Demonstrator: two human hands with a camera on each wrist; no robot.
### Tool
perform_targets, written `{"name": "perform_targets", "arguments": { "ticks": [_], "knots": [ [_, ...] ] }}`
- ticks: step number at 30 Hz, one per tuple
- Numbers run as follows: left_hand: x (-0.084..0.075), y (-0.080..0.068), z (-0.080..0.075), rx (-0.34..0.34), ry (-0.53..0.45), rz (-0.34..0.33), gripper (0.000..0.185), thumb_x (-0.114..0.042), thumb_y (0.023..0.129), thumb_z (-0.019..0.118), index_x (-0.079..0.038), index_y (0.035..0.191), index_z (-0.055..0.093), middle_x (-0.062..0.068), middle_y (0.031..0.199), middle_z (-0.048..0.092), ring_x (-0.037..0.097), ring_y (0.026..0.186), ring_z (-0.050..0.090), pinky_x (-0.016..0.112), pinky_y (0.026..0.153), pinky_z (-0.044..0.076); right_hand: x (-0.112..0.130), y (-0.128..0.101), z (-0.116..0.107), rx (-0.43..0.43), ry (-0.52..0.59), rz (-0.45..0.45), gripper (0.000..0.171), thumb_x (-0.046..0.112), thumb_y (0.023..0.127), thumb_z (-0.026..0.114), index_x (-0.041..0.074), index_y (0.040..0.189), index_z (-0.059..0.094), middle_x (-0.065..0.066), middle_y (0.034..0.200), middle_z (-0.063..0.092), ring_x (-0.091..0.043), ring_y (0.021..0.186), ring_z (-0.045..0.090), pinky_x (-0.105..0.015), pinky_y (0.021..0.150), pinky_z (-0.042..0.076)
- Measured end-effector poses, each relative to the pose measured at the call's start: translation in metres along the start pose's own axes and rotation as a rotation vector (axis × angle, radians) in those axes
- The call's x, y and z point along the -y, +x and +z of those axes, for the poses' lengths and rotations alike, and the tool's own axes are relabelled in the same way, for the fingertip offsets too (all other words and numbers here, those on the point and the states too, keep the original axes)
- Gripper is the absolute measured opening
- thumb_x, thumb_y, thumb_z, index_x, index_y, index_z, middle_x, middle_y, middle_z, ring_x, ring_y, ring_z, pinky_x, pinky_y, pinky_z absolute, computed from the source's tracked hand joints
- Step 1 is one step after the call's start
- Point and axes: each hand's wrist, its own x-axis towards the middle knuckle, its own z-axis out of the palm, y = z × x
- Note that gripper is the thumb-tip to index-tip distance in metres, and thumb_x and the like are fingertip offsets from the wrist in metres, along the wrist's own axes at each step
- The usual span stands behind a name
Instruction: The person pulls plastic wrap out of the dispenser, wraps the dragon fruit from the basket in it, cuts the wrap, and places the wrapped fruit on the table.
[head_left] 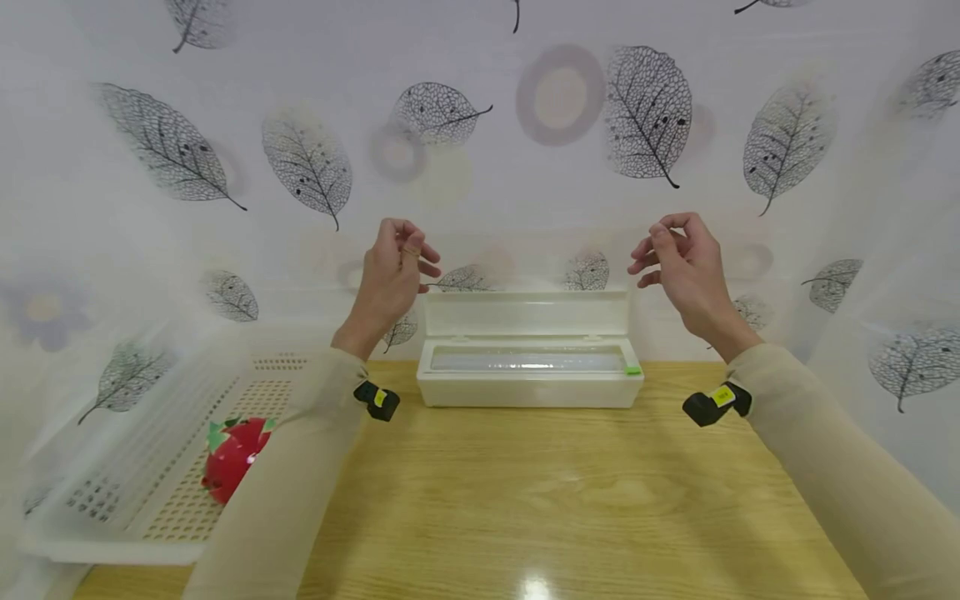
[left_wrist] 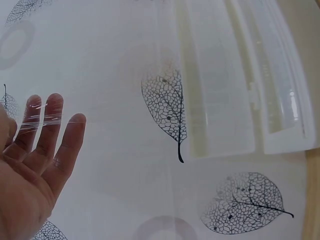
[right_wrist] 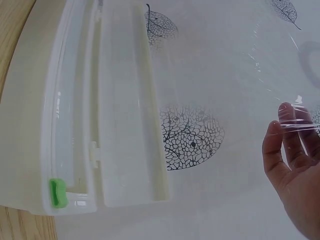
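Both hands are raised above the open cling-film dispenser (head_left: 529,360) on the counter (head_left: 525,500). The left hand (head_left: 392,271) and right hand (head_left: 682,262) each pinch an edge of clear film (left_wrist: 42,117) in a fingertip grip, the other fingers loosely spread. The sheet stretches between them.

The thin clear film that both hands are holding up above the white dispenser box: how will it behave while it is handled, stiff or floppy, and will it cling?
The cling film is probably very floppy and light: it creases across the right hand's fingers. It likely sticks to skin, as wrinkled strips lie over the left hand's fingers. It may tear or bunch easily.
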Motion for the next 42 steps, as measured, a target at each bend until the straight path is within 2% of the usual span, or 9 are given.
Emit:
{"name": "perform_targets", "arguments": {
  "ticks": [11, 18, 38, 42],
  "knots": [
    [-0.002, 0.001, -0.002, -0.012, 0.004, 0.028, 0.033, -0.035, 0.111, 0.033, -0.008, 0.125, 0.043, 0.015, 0.106, 0.071, 0.029, 0.091, 0.074, 0.028, 0.066, 0.061, 0.004, 0.002, 0.0, -0.01, 0.004, -0.012, 0.016, 0.028, 0.107, 0.052, 0.015, 0.117, 0.05, 0.003, 0.089, 0.068, -0.009, 0.077, 0.07, -0.022, 0.063, 0.058],
    [-0.006, 0.003, -0.001, -0.036, 0.01, 0.041, 0.033, -0.035, 0.111, 0.033, -0.008, 0.125, 0.044, 0.016, 0.106, 0.071, 0.029, 0.09, 0.074, 0.027, 0.065, 0.06, 0.008, 0.004, -0.001, -0.02, 0.044, -0.017, 0.013, 0.026, 0.106, 0.053, 0.016, 0.114, 0.051, 0.002, 0.088, 0.069, -0.01, 0.076, 0.07, -0.023, 0.062, 0.058],
    [-0.013, 0.009, -0.004, -0.049, 0.008, 0.047, 0.033, -0.036, 0.11, 0.034, -0.008, 0.124, 0.044, 0.015, 0.106, 0.071, 0.027, 0.089, 0.074, 0.026, 0.064, 0.059, 0.015, 0.013, 0.001, -0.031, 0.07, -0.028, 0.016, 0.021, 0.107, 0.052, 0.009, 0.116, 0.05, 0.001, 0.086, 0.069, -0.011, 0.073, 0.07, -0.023, 0.06, 0.059],
    [-0.015, 0.01, -0.005, -0.052, 0.017, 0.041, 0.033, -0.037, 0.11, 0.034, -0.009, 0.124, 0.044, 0.015, 0.106, 0.071, 0.026, 0.088, 0.074, 0.025, 0.064, 0.059, 0.016, 0.015, 0.001, -0.035, 0.08, -0.021, 0.014, 0.022, 0.107, 0.052, 0.011, 0.115, 0.05, 0.0, 0.086, 0.069, -0.012, 0.073, 0.07, -0.023, 0.06, 0.059]
  ]
}}
